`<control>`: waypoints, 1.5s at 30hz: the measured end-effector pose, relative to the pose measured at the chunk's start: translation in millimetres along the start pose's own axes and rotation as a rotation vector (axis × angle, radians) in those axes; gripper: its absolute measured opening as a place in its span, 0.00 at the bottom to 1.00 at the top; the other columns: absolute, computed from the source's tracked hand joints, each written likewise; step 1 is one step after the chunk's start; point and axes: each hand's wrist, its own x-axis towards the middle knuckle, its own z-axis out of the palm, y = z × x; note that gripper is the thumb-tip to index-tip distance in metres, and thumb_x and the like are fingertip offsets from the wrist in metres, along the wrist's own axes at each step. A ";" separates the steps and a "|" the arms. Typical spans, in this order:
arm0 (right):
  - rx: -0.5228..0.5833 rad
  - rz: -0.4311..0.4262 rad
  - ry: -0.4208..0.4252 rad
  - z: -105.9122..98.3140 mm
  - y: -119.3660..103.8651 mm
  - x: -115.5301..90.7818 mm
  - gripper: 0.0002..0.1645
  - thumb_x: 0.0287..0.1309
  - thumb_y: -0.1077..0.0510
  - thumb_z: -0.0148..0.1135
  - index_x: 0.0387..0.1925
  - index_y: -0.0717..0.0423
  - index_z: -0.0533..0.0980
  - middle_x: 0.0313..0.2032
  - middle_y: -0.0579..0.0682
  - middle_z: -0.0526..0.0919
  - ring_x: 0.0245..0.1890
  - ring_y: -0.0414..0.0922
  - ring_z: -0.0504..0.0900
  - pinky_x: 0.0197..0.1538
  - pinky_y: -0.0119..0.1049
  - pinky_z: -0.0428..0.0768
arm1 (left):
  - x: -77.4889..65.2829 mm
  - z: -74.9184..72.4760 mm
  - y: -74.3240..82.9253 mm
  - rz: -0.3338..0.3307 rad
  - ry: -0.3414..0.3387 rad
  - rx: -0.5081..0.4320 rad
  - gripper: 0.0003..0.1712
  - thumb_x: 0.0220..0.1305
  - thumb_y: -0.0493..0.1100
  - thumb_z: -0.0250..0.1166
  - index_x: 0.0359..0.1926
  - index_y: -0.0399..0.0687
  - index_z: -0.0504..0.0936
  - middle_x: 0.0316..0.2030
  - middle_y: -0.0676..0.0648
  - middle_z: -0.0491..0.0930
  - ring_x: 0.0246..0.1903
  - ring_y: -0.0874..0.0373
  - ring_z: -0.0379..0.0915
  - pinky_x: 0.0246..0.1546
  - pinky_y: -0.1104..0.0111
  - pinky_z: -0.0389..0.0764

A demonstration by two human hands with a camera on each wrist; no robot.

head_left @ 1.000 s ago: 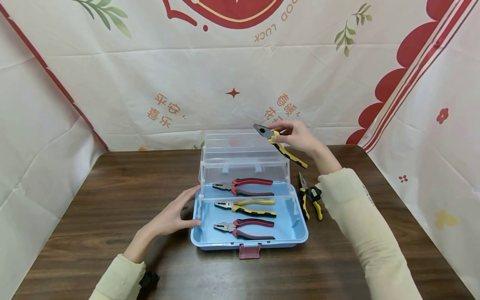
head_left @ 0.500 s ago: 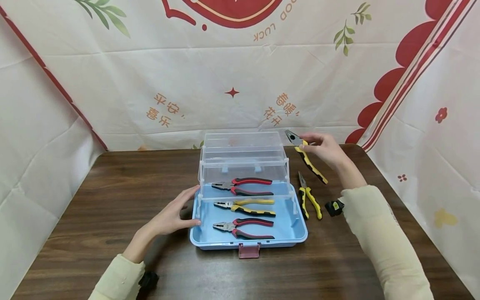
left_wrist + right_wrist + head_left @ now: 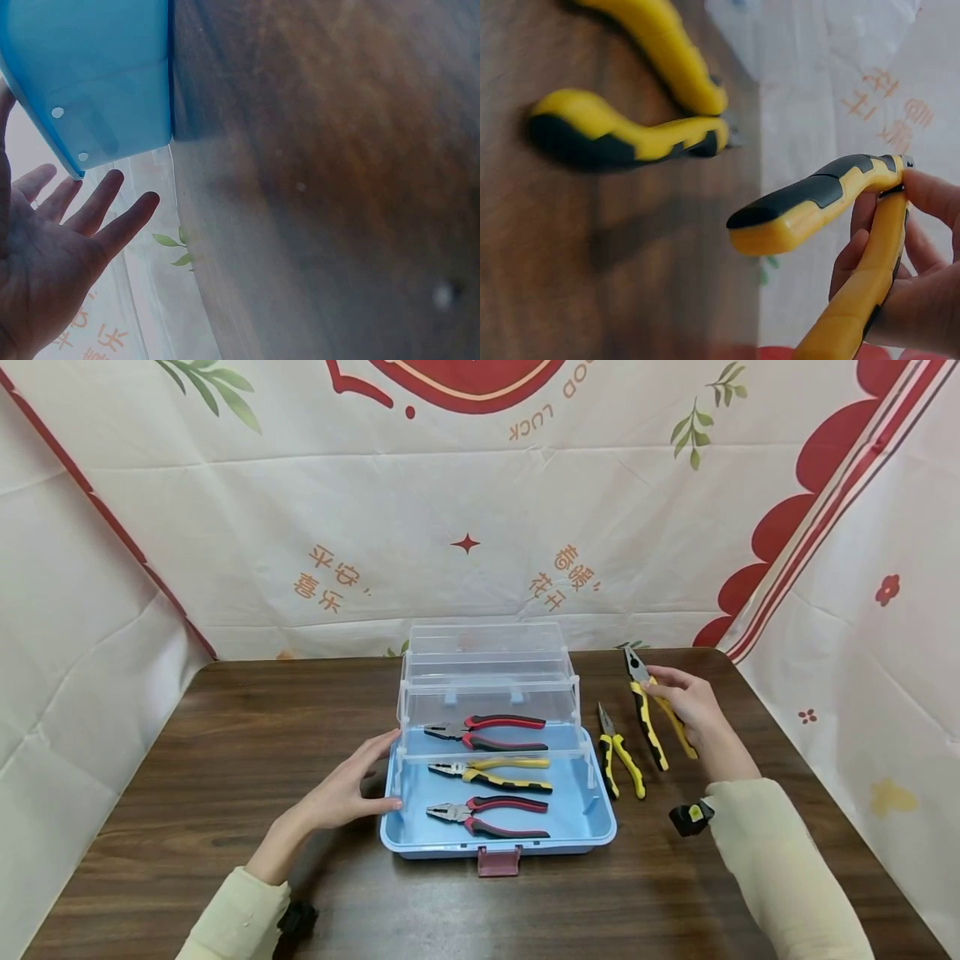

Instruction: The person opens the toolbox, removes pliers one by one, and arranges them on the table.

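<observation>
My right hand point(image 3: 693, 706) pinches yellow-and-black combination pliers point(image 3: 647, 718) near the pivot, jaws toward the back wall. In the right wrist view their handles point(image 3: 851, 247) hang spread, off the tabletop. To their left, yellow needle-nose pliers point(image 3: 619, 760) lie on the table. My left hand point(image 3: 341, 789) has its fingers extended against the left side of a light blue toolbox point(image 3: 592, 835), thumb on the rim; the left wrist view shows the fingers spread by the box wall point(image 3: 112, 82). Inside lie red-handled pliers point(image 3: 498, 818), yellow-handled pliers point(image 3: 502, 775) and another red-handled pair point(image 3: 495, 733).
The toolbox's clear lid tray point(image 3: 487, 685) stands raised over its back part. A dark red latch point(image 3: 498, 862) hangs at the front. The brown wooden table point(image 3: 225, 760) meets a printed white cloth point(image 3: 360, 510) at the back and sides.
My right hand has carried the combination pliers rightward and down, from above the raised lid to the right of the needle-nose pliers. The left hand stays at the box.
</observation>
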 end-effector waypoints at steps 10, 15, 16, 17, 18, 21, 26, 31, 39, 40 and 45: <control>0.038 0.168 -0.022 -6.2 33.6 -0.9 0.36 0.54 0.49 0.59 0.61 0.60 0.61 0.49 0.50 0.69 0.48 0.47 0.65 0.50 0.42 0.65 | 0.3 -0.1 -0.4 0.000 0.000 0.001 0.51 0.47 0.47 0.69 0.67 0.55 0.47 0.64 0.47 0.50 0.58 0.51 0.53 0.51 0.48 0.58; -0.028 0.176 -0.043 -2.1 45.4 -2.0 0.34 0.56 0.50 0.56 0.61 0.62 0.61 0.58 0.61 0.60 0.48 0.49 0.64 0.48 0.42 0.67 | 0.2 0.3 -0.5 -0.005 -0.005 -0.001 0.51 0.47 0.47 0.69 0.67 0.55 0.47 0.64 0.47 0.50 0.58 0.51 0.53 0.51 0.47 0.58; -0.041 0.169 -0.046 -1.2 46.7 -2.3 0.34 0.56 0.50 0.56 0.60 0.62 0.61 0.58 0.61 0.61 0.46 0.48 0.65 0.46 0.41 0.69 | 0.2 0.2 -0.5 -0.004 -0.005 -0.001 0.52 0.47 0.46 0.69 0.67 0.55 0.47 0.64 0.47 0.50 0.58 0.51 0.53 0.51 0.47 0.58; -0.052 0.163 -0.047 -0.5 48.1 -2.2 0.33 0.57 0.51 0.56 0.60 0.63 0.61 0.57 0.62 0.62 0.45 0.47 0.67 0.44 0.39 0.70 | 0.2 0.1 -0.5 -0.003 -0.005 0.000 0.52 0.47 0.46 0.69 0.67 0.55 0.47 0.64 0.47 0.50 0.58 0.51 0.53 0.51 0.47 0.58; -0.065 0.156 -0.048 0.3 49.2 -2.5 0.33 0.57 0.51 0.56 0.60 0.63 0.61 0.56 0.62 0.63 0.42 0.45 0.68 0.42 0.38 0.72 | 0.2 0.0 -0.5 -0.001 -0.004 0.000 0.52 0.47 0.46 0.69 0.67 0.55 0.47 0.64 0.47 0.50 0.58 0.51 0.53 0.51 0.47 0.58; -0.110 0.116 -0.064 1.7 53.2 -2.2 0.31 0.57 0.53 0.55 0.58 0.66 0.63 0.52 0.62 0.66 0.38 0.41 0.71 0.37 0.35 0.75 | 0.0 0.3 -0.8 0.003 -0.003 0.001 0.51 0.47 0.47 0.69 0.67 0.55 0.47 0.64 0.47 0.50 0.58 0.51 0.53 0.51 0.47 0.58; -0.138 0.118 -0.086 4.7 56.2 -3.6 0.28 0.58 0.56 0.53 0.56 0.68 0.64 0.50 0.63 0.68 0.40 0.46 0.71 0.37 0.34 0.76 | -0.2 0.6 -1.5 0.001 -0.005 0.002 0.51 0.47 0.48 0.69 0.68 0.56 0.47 0.64 0.47 0.49 0.58 0.51 0.52 0.51 0.47 0.58; -0.206 0.104 -0.093 6.5 53.1 -6.2 0.27 0.58 0.57 0.53 0.55 0.69 0.65 0.49 0.65 0.68 0.41 0.51 0.71 0.38 0.36 0.76 | 0.1 0.3 -1.3 0.003 -0.004 0.001 0.52 0.47 0.48 0.69 0.68 0.56 0.47 0.64 0.47 0.49 0.59 0.51 0.52 0.52 0.48 0.58; -0.466 -0.002 -0.048 4.8 46.3 -9.4 0.23 0.54 0.54 0.57 0.46 0.67 0.72 0.39 0.63 0.74 0.34 0.53 0.71 0.34 0.42 0.72 | 0.2 -0.6 -1.4 0.010 -0.002 0.007 0.51 0.47 0.49 0.69 0.67 0.54 0.47 0.64 0.48 0.50 0.58 0.52 0.53 0.51 0.48 0.59; -0.491 -0.019 -0.038 4.4 45.8 -9.6 0.22 0.53 0.54 0.57 0.45 0.67 0.72 0.38 0.62 0.75 0.34 0.53 0.71 0.35 0.43 0.71 | 0.2 -0.8 -1.3 0.010 -0.002 0.008 0.52 0.47 0.50 0.69 0.67 0.54 0.47 0.64 0.48 0.50 0.58 0.52 0.53 0.51 0.48 0.59; -0.531 -0.071 -0.024 1.7 44.2 -12.5 0.21 0.52 0.55 0.59 0.43 0.68 0.74 0.35 0.62 0.78 0.34 0.55 0.73 0.38 0.48 0.69 | 0.3 -0.6 -0.8 0.009 -0.008 0.001 0.51 0.47 0.49 0.69 0.67 0.53 0.47 0.64 0.47 0.49 0.58 0.51 0.53 0.51 0.48 0.58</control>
